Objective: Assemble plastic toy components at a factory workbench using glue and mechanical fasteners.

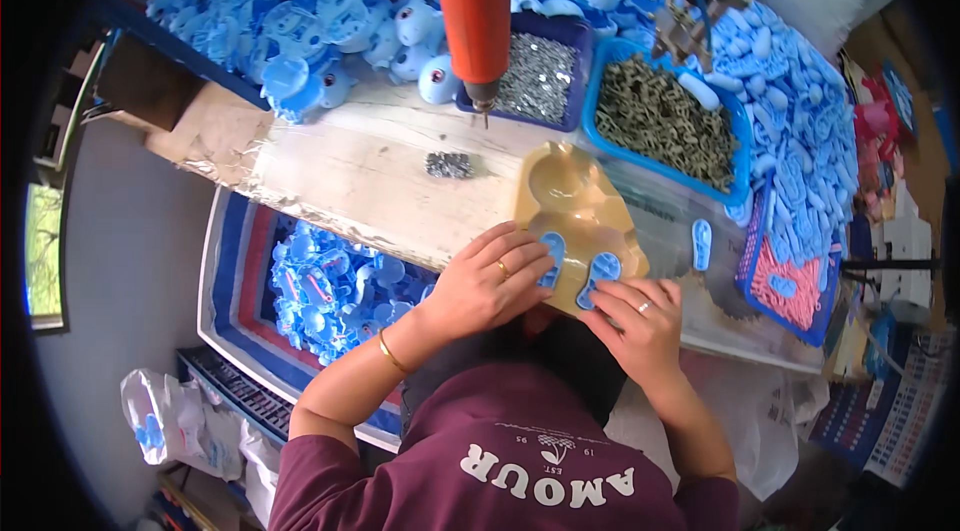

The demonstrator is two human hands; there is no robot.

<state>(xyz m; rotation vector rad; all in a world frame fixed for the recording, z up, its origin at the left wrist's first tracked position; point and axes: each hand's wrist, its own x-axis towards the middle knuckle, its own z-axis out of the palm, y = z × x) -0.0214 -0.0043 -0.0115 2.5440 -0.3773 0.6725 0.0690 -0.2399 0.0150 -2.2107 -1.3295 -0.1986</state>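
Note:
A tan moulded plastic fixture (612, 221) with rounded hollows lies at the table's front edge. Two small blue foot-shaped plastic pieces sit in its near part: a left piece (551, 261) and a right piece (603, 269). The fingers of my left hand (490, 276) are closed on the left piece and partly cover it. With thumb and fingertips, my right hand (638, 319) grips the near end of the right piece. Above the table hangs an orange power screwdriver (475, 16), its bit pointing down. A small pile of screws (449, 165) lies left of the fixture.
Behind stand a dark blue tray (540, 76) of silvery parts and a light blue basin (742, 156) of brownish metal parts. Blue plastic parts (300, 1) heap at the back. A basket (785, 281) with pink pieces is right; a box of blue parts (335, 281) sits below left.

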